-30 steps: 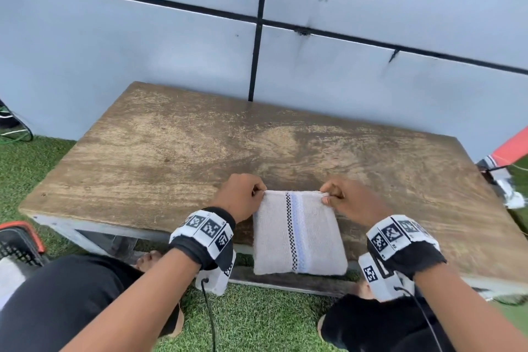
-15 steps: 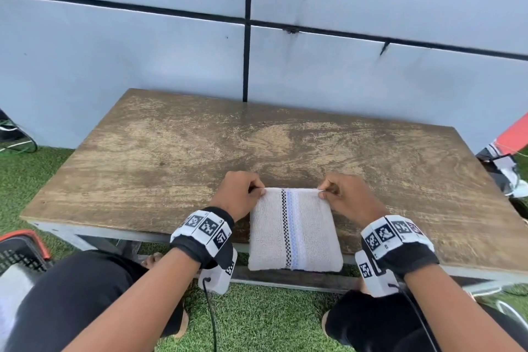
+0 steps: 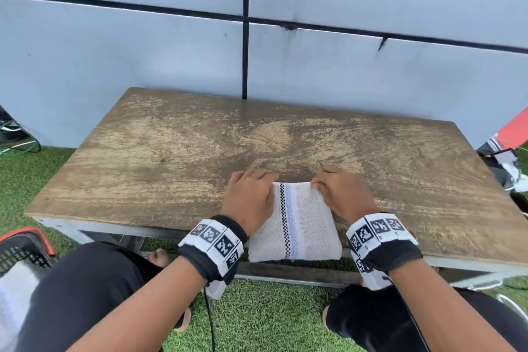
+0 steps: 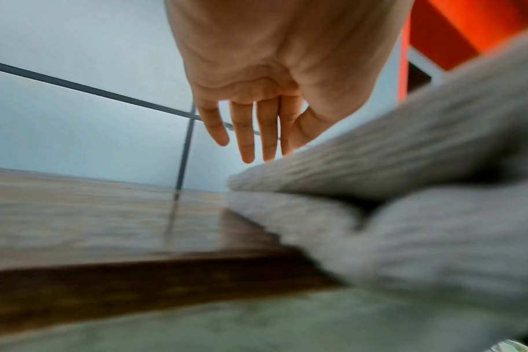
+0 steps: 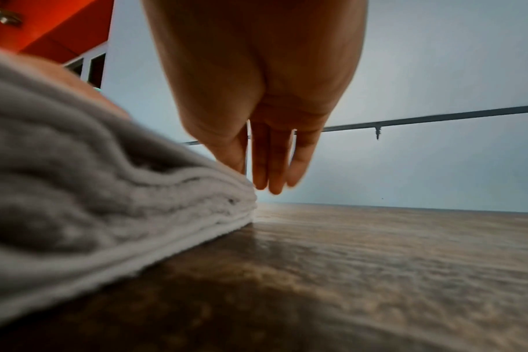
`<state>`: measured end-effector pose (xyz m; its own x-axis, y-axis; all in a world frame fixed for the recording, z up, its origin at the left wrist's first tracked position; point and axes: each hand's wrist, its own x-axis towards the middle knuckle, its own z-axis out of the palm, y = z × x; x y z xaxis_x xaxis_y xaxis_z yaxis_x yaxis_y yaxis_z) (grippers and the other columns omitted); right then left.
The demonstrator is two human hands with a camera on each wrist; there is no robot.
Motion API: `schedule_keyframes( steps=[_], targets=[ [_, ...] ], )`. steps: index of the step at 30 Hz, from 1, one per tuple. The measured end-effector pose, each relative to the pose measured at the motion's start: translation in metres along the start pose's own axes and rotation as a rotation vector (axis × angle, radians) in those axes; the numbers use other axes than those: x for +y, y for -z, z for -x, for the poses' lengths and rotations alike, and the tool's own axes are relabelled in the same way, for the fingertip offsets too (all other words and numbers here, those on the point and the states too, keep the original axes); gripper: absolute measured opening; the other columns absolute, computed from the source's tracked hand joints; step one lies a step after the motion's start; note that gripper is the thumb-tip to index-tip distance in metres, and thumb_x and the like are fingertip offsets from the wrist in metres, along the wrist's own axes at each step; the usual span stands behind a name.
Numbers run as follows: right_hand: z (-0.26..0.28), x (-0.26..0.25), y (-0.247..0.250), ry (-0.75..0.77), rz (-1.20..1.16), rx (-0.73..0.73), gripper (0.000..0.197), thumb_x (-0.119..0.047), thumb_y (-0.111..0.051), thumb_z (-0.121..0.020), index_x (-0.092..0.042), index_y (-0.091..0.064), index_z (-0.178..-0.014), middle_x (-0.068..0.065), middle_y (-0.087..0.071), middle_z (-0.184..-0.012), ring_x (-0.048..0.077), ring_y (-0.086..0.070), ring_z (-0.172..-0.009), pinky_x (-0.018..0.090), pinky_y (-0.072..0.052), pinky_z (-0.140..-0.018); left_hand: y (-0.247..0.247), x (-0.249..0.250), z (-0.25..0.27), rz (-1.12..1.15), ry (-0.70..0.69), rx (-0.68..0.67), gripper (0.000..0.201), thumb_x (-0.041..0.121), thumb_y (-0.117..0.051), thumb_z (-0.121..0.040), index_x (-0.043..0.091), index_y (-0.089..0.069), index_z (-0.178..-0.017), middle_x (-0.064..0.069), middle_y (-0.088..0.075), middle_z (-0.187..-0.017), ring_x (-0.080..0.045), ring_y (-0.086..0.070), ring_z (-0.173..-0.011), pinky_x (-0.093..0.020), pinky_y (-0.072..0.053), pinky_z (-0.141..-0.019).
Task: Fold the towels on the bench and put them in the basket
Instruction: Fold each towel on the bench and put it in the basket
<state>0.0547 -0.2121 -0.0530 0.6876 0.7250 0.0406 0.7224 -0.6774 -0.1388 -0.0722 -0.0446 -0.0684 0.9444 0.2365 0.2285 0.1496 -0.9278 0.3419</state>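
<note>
Flanking one folded towel (image 3: 295, 226), two hands.

No readable text or numbers.

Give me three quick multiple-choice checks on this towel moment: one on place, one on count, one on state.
1. Where does the towel lie?
A. at the bench's near edge
B. against the wall
C. in the basket

2. How many towels lie on the bench?
A. three
B. one
C. none

3. What state is the towel in?
A. spread out flat in one layer
B. rolled into a tube
C. folded into a stacked pad

Answers:
1 A: its front edge overhangs the bench's near side, between the left hand and the right hand.
2 B: only the one striped towel shows on the wood.
3 C: the right wrist view shows several stacked layers.
</note>
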Motion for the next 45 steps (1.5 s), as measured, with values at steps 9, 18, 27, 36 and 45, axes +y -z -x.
schedule_keyframes(
  steps=[9,18,27,36,45],
  targets=[
    [0.031,-0.020,-0.017,-0.030,0.057,-0.232,0.057,-0.041,-0.015,-0.100,-0.012,-0.012,-0.149,0.000,0.000,-0.158,0.013,0.004,-0.145,0.035,-0.002,-0.117,-0.042,0.025,0.030,-0.178,-0.041,-0.200,0.064,0.039,-0.007,-0.094,0.010,-0.028,-0.146,-0.006,-0.024,-0.154,-0.024,-0.015,-0.144,-0.045,-0.013,-0.116],
    [0.025,-0.023,-0.036,-0.131,-0.016,-0.250,0.063,-0.050,-0.009,-0.097,-0.018,0.008,-0.149,-0.001,0.020,-0.155,0.012,0.022,-0.141,0.041,0.012,-0.115,-0.048,0.021,0.026,-0.165,0.003,-0.148,0.061,0.041,-0.015,-0.094,0.013,-0.029,-0.146,-0.003,-0.024,-0.154,-0.019,-0.016,-0.144,-0.050,-0.010,-0.116],
    [0.018,-0.015,-0.046,-0.133,-0.066,-0.232,0.059,-0.048,-0.006,-0.098,-0.024,0.016,-0.147,-0.010,0.029,-0.150,0.012,0.030,-0.138,0.041,0.017,-0.114,-0.051,-0.003,0.008,-0.129,0.108,-0.204,0.070,0.047,0.011,-0.085,0.022,0.005,-0.150,0.009,0.011,-0.157,-0.012,0.019,-0.142,-0.048,0.012,-0.115],
    [0.016,-0.002,-0.046,-0.157,-0.037,-0.191,0.055,-0.046,-0.006,-0.099,-0.028,0.017,-0.146,-0.009,0.029,-0.149,0.015,0.031,-0.137,0.044,0.018,-0.113,-0.030,-0.037,0.014,-0.122,0.244,-0.286,0.057,0.043,-0.003,-0.098,0.019,0.005,-0.150,0.004,0.008,-0.158,-0.014,0.014,-0.144,-0.048,0.013,-0.115],
    [0.028,0.017,-0.012,-0.277,-0.122,0.153,0.044,-0.035,-0.026,-0.099,-0.018,-0.047,-0.134,0.000,-0.050,-0.137,0.018,-0.036,-0.133,0.044,-0.008,-0.116,-0.007,-0.032,0.021,0.169,0.342,-0.033,0.043,0.038,-0.031,-0.098,0.014,-0.049,-0.128,-0.005,-0.058,-0.123,-0.024,-0.050,-0.119,-0.043,-0.041,-0.100]
  ],
)
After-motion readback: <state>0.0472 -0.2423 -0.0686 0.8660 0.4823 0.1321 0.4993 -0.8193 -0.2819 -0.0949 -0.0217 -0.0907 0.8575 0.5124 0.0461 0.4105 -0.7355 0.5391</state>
